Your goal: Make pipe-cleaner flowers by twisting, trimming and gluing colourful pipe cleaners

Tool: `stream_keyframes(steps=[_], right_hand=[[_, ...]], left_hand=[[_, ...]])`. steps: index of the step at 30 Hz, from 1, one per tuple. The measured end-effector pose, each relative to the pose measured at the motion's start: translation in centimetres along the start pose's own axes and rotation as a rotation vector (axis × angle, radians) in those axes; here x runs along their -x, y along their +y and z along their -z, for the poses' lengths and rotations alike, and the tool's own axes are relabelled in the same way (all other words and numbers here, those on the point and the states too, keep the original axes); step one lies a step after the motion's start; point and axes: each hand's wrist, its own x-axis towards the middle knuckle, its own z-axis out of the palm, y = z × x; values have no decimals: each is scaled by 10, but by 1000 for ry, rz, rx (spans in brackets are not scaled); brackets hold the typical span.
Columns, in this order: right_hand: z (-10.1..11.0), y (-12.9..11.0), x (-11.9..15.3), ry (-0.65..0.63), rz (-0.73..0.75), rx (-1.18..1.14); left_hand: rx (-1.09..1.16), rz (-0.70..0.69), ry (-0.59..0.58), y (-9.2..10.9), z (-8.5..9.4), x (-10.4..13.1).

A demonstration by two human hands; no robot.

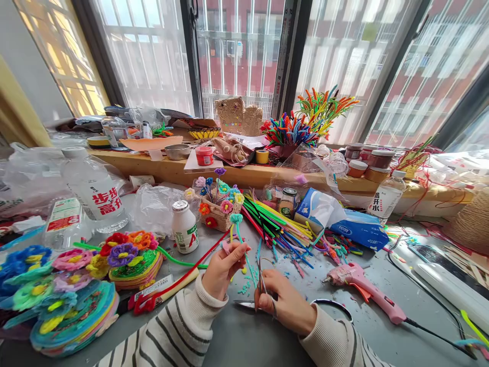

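My left hand (pixel 225 267) is closed in a pinch around pipe cleaner pieces; a bit of pink (pixel 226 247) shows at the fingertips. A small teal pipe cleaner flower (pixel 236 218) rises just above those fingers, its thin stem running down past them. My right hand (pixel 284 300) grips small scissors (pixel 260 270), blades pointing up and away, close to the teal stem. Beneath this hand lies a metal blade (pixel 244 305), and a dark curved handle (pixel 336 304) shows beyond the wrist; whether they are one tool I cannot tell. Teal fuzz clippings (pixel 246 285) are scattered around the stem.
Finished pipe cleaner flowers (pixel 72 295) stand at left. A small flower basket (pixel 219 216), a white bottle (pixel 185 227) and a bundle of pipe cleaners (pixel 275 219) sit ahead. A pink glue gun (pixel 367 290) with its cord lies at right. The cluttered windowsill (pixel 164 165) runs behind.
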Motion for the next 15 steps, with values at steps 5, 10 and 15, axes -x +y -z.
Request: stream_keyframes(steps=[5, 10, 15], right_hand=[[0, -1, 1, -128, 89, 61], [1, -3, 2, -156, 129, 71], [-2, -2, 1, -135, 134, 33]], left_hand=[[-21, -27, 15, 1, -1, 1], [-42, -47, 7, 0, -3, 1], [-61, -49, 15, 0, -3, 1]])
